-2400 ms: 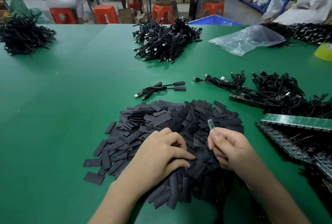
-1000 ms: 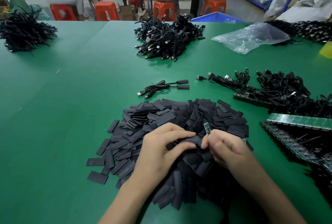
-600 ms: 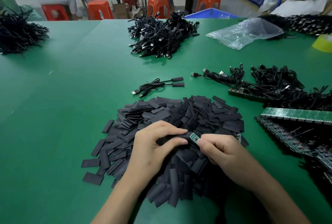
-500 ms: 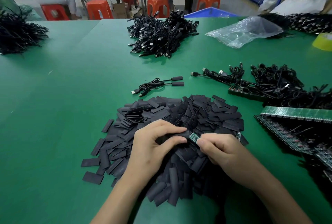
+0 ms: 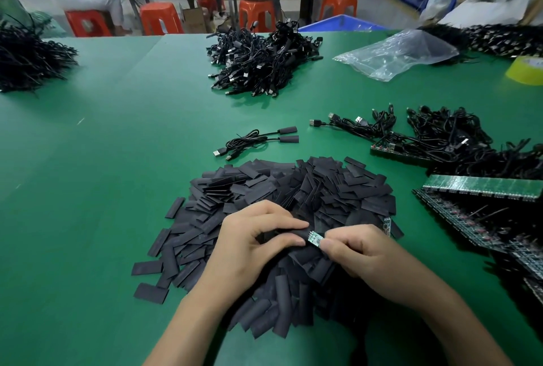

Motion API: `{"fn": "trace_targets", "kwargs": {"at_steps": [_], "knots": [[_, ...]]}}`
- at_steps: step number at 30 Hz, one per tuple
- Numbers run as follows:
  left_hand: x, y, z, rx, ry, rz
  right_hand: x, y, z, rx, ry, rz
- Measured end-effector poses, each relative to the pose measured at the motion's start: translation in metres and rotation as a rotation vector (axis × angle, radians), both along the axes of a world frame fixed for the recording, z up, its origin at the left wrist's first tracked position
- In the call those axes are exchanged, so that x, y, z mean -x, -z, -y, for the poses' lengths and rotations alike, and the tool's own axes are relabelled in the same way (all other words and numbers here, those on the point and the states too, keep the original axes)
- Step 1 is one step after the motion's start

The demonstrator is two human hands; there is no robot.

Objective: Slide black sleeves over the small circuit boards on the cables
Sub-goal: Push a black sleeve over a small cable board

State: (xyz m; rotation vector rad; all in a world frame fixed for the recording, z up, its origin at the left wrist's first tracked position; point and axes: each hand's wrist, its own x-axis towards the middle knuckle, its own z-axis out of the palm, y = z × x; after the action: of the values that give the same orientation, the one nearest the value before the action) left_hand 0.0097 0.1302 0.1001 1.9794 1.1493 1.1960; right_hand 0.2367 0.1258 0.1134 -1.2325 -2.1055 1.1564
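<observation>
Board (image 5: 315,238), pinched by the right hand (image 5: 361,254), is now lying level rather than upright, meeting the sleeve (image 5: 289,233) that the left hand (image 5: 249,248) is pinching just beside it, so sliding-on is probably beginning.

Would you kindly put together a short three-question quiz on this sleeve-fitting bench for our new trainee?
1. True or false: the right hand pinches the small circuit board.
2. The left hand holds: A) a black sleeve, B) a USB plug, C) a tape roll?
3. How many finished cables lie just beyond the sleeve pile?
Key: 1 true; 2 A; 3 two.
</observation>
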Motion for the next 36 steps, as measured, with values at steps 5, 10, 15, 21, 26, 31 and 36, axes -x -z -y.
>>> {"fn": "trace_targets", "kwargs": {"at_steps": [5, 10, 15, 21, 26, 31, 36], "knots": [[0.005, -0.001, -0.002, 0.042, 0.088, -0.041, -0.004, 0.001, -0.001, 0.005, -0.03, 0.044], [0.006, 0.001, -0.003, 0.09, 0.096, -0.005, -0.008, 0.002, -0.003, 0.002, -0.003, 0.055], [0.002, 0.004, -0.001, 0.058, 0.056, -0.017, -0.008, 0.004, -0.004, -0.023, 0.055, 0.064], [-0.002, 0.003, 0.002, 0.027, 0.035, -0.036, -0.011, 0.003, -0.003, -0.018, 0.014, 0.077], [0.0, 0.002, 0.002, 0.046, 0.069, -0.047, -0.015, 0.001, -0.003, -0.029, -0.016, 0.076], [-0.001, 0.002, 0.001, 0.06, 0.054, -0.009, -0.015, 0.0, -0.003, -0.004, -0.03, 0.071], [0.002, 0.004, 0.0, 0.066, 0.107, -0.041, -0.015, 0.0, -0.004, 0.005, -0.051, 0.088]]}}
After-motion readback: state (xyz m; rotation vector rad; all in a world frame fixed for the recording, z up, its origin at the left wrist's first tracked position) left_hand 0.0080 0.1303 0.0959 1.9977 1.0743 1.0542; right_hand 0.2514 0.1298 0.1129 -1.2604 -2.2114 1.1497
